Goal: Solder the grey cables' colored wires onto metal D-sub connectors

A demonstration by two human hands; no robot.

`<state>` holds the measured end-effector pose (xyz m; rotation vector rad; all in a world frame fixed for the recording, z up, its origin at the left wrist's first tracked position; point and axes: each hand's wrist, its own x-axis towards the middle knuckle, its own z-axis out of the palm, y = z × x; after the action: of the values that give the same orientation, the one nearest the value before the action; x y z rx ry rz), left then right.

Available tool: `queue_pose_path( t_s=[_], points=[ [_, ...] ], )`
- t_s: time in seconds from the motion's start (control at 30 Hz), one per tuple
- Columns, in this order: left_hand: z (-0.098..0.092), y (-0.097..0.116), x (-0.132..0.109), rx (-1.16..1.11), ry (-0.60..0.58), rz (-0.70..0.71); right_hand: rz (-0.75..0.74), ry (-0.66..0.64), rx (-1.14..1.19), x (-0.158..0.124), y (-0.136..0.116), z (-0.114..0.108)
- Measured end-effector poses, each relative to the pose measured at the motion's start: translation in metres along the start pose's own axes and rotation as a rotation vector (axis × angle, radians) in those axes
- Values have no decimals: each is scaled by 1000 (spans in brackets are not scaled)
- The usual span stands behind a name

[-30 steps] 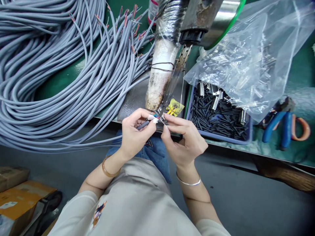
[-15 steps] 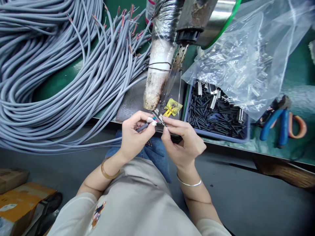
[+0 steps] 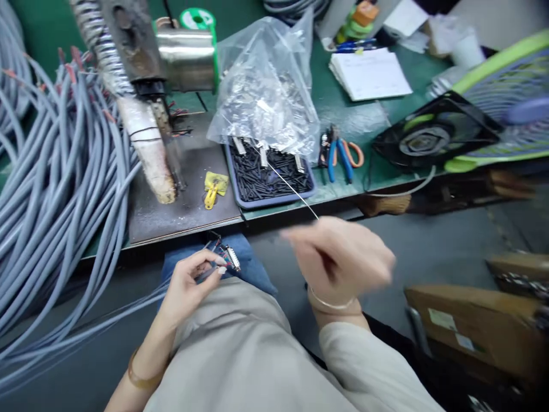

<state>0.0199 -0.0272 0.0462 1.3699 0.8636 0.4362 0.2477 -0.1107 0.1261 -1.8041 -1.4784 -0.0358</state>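
My left hand (image 3: 189, 283) is closed on the end of a grey cable (image 3: 205, 274) over my lap. A small metal connector (image 3: 231, 258) with coloured wires sits at that cable's tip. My right hand (image 3: 341, 257) hangs in front of the bench edge, smeared by motion, fingers curled. A thin solder wire (image 3: 289, 186) runs from it up toward the bench. The soldering iron (image 3: 146, 137) with its stained white sleeve rests tilted on a dark plate (image 3: 189, 200).
Grey cable coils (image 3: 55, 189) cover the left. A blue tray of black tubing (image 3: 268, 174) sits under a plastic bag of connectors (image 3: 266, 97). Blue and orange pliers (image 3: 341, 154), a yellow clip (image 3: 214, 186), a solder spool (image 3: 189, 48), a notepad (image 3: 369, 74) and a fan (image 3: 472, 126) lie around.
The view has swung right and pulled back. Both hands left the iron tip: the left dropped to my lap with cable and connector, the right let go and swung away right.
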Motion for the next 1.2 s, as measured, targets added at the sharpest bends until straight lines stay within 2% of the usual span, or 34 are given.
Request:
queue_pose_path(
  t_s=[0.07,0.17,0.23,0.37,0.4,0.47,0.53,0.6,0.7,0.77,0.87,0.9,1.07,1.2],
  points=[
    [-7,-4,-2,-95,-22,-25,-67,-81,-196,22,14,3],
    [-20,1,-2,-177,-103,-18,-4,-296,-398,54,45,7],
    [-27,12,-3,-183,-150,57,28,-392,-451,67,64,9],
    [-32,50,-11,-197,-296,349,9,-425,-409,82,81,19],
    [-30,59,-13,-207,-295,401,5,-420,-397,84,82,22],
    [-23,71,-15,-209,-255,420,-5,-402,-379,88,83,26],
    [-13,72,-10,-239,-90,290,-21,-351,-325,90,80,28],
    [-5,64,1,-371,115,163,-30,-227,-233,87,73,28],
    [-1,44,18,-502,284,34,-12,-12,-106,73,51,25],
    [0,36,24,-537,316,6,33,-12,84,59,32,26],
    [0,35,24,-534,313,18,24,-233,348,35,5,37],
    [1,36,22,-529,308,28,1,-268,393,29,-2,44],
    [1,40,17,-506,287,27,-42,-296,433,19,-18,71],
    [2,35,17,-463,280,24,-45,-300,418,21,-18,72]
  ],
)
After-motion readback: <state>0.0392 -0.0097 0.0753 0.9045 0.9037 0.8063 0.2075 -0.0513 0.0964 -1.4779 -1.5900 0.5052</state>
